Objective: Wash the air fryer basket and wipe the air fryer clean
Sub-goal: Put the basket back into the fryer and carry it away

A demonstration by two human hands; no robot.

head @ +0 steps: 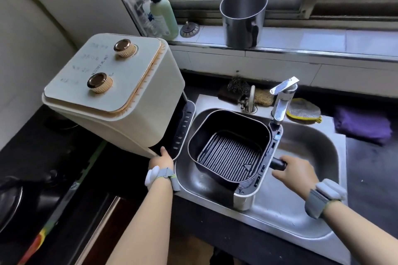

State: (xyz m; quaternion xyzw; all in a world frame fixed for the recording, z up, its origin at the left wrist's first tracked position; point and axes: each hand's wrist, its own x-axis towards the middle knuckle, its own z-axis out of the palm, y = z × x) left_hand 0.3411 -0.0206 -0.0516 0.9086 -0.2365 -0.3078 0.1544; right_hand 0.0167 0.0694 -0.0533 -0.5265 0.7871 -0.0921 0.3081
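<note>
The cream air fryer point(112, 92) with two gold knobs stands on the dark counter left of the sink, its open front facing the basin. My left hand point(162, 159) rests against the lower front corner of the fryer body. The black air fryer basket point(230, 146), ribbed tray inside and cream front panel attached, sits tilted in the steel sink point(301, 211) below the tap. Its dark handle point(277, 164) is held in my right hand point(295, 173).
A chrome tap point(283, 101) stands behind the basin. Steel wool and a scrub brush point(243, 90), a yellow-edged sponge point(304, 111) and a purple cloth point(364, 125) lie along the back. A steel pot point(243, 17) and soap bottle point(162, 15) are on the sill.
</note>
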